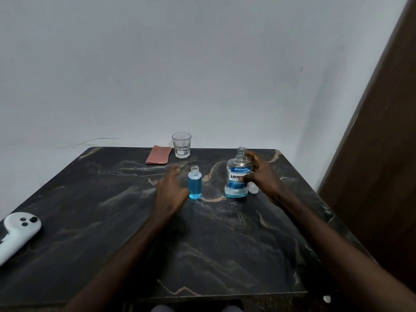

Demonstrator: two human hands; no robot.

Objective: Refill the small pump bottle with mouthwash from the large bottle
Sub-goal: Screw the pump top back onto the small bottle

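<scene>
Small bottle (195,185): uncapped, mostly full.
Right hand (258,174): spread, beside large bottle (237,176).
Left hand (172,188): spread, empty.
Next: likely recap.

Both arms extended forward, bare forearms. Left hand (171,190) at 12 o'clock, fingers loosely spread, gripping nothing. Right hand (261,174) at 1 o'clock, fingers curled, partly open.

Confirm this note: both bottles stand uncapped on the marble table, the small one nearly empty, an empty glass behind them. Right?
Not quite. The head view shows the small pump bottle filled with blue mouthwash almost to its shoulder, not nearly empty. The rest holds: it and the large mouthwash bottle stand uncapped on the marble table, the empty glass behind them.
</scene>
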